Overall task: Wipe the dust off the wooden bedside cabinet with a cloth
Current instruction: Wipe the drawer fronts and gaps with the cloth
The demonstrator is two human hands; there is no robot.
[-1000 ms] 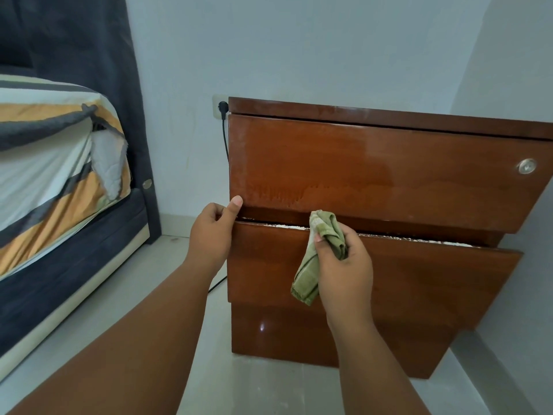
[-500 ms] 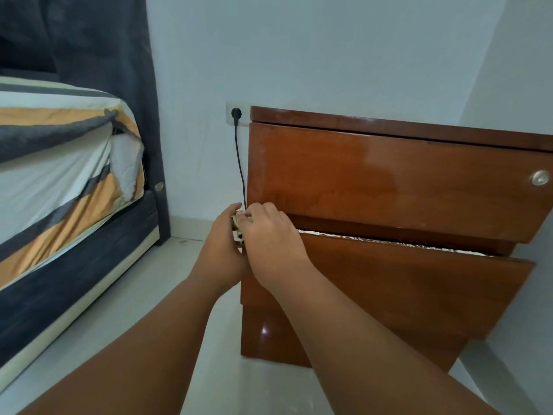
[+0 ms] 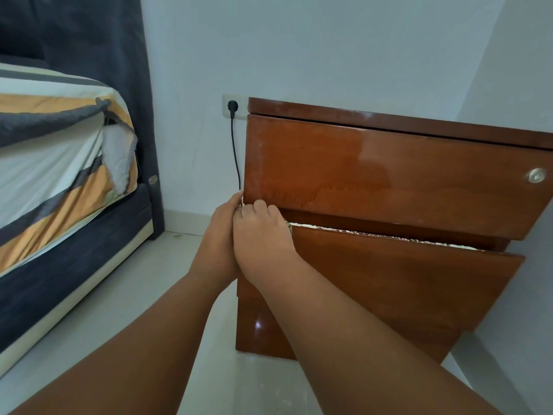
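From the head camera, the wooden bedside cabinet (image 3: 389, 178) stands on the pale floor (image 3: 119, 298) in a corner of the white wall (image 3: 329, 40), to the right of the bed (image 3: 54, 163). Its upper drawer front (image 3: 374, 163) sits flush and carries a round metal knob (image 3: 536, 175) near its right end. The lower drawer front (image 3: 404, 283) is ajar and tilted, so a pale, rough top edge shows along the gap beneath the upper drawer.

Both hands meet at the top left corner of that lower drawer front. The right hand (image 3: 263, 235) lies on the corner with its fingers curled down over the edge. The cloth (image 3: 289, 227) is almost wholly hidden under it; only a small olive sliver shows at the hand's right side, on the drawer's top edge. The left hand (image 3: 217, 241) is pressed against the right one at the cabinet's left edge, thumb pointing up to the lower left corner of the upper drawer. Its fingers are hidden, so whether it grips anything cannot be told.

A black plug (image 3: 232, 105) sits in a white wall socket (image 3: 225, 112) just left of the cabinet's top, and its cord (image 3: 236, 157) hangs down beside the cabinet's side toward the hands. The bed has a sheet striped in orange, grey and cream over a dark base.
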